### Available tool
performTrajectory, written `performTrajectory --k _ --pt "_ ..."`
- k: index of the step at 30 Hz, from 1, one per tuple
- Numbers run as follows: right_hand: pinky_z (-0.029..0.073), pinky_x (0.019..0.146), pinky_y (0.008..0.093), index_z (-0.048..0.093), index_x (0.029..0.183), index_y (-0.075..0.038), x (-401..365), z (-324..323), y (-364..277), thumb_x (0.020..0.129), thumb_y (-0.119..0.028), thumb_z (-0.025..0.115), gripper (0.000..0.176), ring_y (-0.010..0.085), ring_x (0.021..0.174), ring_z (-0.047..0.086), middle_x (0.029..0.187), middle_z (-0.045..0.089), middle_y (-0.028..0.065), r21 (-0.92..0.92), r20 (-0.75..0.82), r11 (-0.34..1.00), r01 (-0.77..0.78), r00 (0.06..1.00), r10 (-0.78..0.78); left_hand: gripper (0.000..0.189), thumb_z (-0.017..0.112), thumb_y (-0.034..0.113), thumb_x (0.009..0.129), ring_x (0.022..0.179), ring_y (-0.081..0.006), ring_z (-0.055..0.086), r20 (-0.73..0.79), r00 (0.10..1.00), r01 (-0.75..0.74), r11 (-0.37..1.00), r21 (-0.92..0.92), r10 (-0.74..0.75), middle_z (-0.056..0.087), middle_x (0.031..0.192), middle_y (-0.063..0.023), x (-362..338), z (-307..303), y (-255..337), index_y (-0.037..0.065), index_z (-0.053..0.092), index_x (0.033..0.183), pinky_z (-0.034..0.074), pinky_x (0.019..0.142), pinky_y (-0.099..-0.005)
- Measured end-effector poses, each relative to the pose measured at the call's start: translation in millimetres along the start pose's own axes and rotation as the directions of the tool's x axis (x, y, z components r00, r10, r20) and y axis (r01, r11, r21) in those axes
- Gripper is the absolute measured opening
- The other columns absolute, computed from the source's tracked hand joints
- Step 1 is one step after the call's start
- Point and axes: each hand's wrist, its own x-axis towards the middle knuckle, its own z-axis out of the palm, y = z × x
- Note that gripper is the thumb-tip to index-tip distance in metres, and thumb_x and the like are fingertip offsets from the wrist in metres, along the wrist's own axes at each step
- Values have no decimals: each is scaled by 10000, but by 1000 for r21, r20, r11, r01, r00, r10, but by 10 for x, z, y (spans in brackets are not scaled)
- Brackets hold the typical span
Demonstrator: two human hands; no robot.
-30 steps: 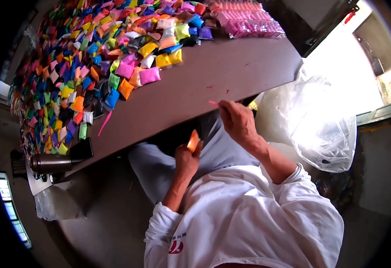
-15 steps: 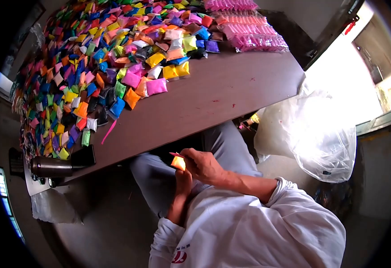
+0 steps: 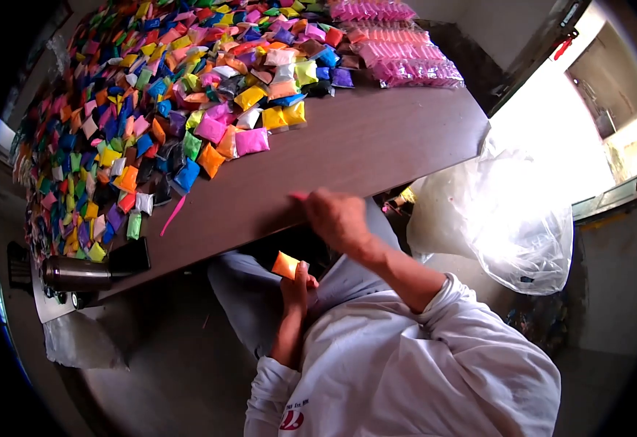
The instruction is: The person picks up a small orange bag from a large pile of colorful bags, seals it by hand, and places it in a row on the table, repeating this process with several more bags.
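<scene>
My left hand (image 3: 296, 290) is closed on a small orange packet (image 3: 286, 265), pinching its lower end above my lap; the packet's top points up and to the left. Over the near edge of the brown table (image 3: 376, 131), my right hand (image 3: 339, 220) is closed and smeared by motion. A small pink piece (image 3: 299, 196) sticks out from its fingertips to the left; its kind cannot be made out. A thin pink strip (image 3: 173, 215) lies on the tabletop near the coloured packets.
Heaped small coloured packets (image 3: 187, 95) cover the table's left and far side. Rows of pink packs (image 3: 406, 54) lie at the far right. A dark cylindrical flask (image 3: 78, 274) stands by the left corner. A large clear plastic bag (image 3: 493, 226) hangs beside the table's right end.
My right hand has moved up and away from the packet to the table edge, taking the pink piece along. My left hand still holds the orange packet, nearly in the same place.
</scene>
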Motion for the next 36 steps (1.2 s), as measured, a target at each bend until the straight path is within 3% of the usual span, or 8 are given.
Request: performTrajectory --k 3,10,19,23,26,28,32,36 --pt "459 465 420 550 716 -93 127 -261 804 858 -245 522 210 322 571 608 611 598 142 -278 -146 887 -370 928 342 414 568 443 852 529 -135 530 -39 999 -18 998 66 21 545 565 -36 -31 3 89 40 559 756 414 565 -263" --pt "449 559 459 566 782 -102 189 -1095 1452 822 -191 554 98 368 625 595 639 598 146 -212 -448 852 -479 823 351 391 565 396 879 529 -136 519 -37 999 -17 997 74 20 545 570 -37 -17 57 89 33 570 733 422 569 -277" --pt "480 667 423 639 898 -95 658 -581 1199 805 -155 542 147 334 758 611 783 634 144 -152 -247 980 -130 965 90 466 550 481 849 606 -147 531 -54 999 11 949 317 6 560 576 -44 -104 -6 157 25 582 761 406 671 -275" --pt "477 737 398 639 927 -66 987 -397 1015 800 -177 561 185 331 834 598 861 637 156 41 -48 995 -96 994 97 482 533 502 842 604 -155 536 -22 998 -59 976 210 65 574 586 -51 -113 43 181 32 582 742 408 669 -285" --pt "474 747 399 639 944 -53 1054 -382 879 799 -201 578 216 328 838 599 880 636 165 129 -99 987 -96 989 109 440 552 446 864 551 -155 555 15 998 -66 963 263 64 565 591 -61 -116 36 211 8 565 825 435 571 -275" --pt "485 695 384 632 890 -49 947 -427 807 788 -175 595 167 318 793 605 838 629 154 71 -233 997 -23 972 39 436 557 449 861 546 -148 551 -4 1000 -26 974 223 28 561 585 -60 -150 47 268 15 557 819 429 568 -273" --pt "469 549 367 593 783 -63 213 -345 717 787 -108 604 47 316 637 593 676 572 139 441 -110 897 15 993 38 461 588 470 837 521 -140 539 28 999 -46 991 126 42 557 583 -53 -117 0 159 12 534 834 421 560 -263" --pt "470 584 390 590 798 -43 -567 -475 334 847 -256 589 219 328 651 577 685 579 143 291 388 948 -129 922 7 391 637 390 828 536 -137 539 132 991 -31 999 18 28 539 598 -40 -137 54 147 16 522 824 430 580 -271"
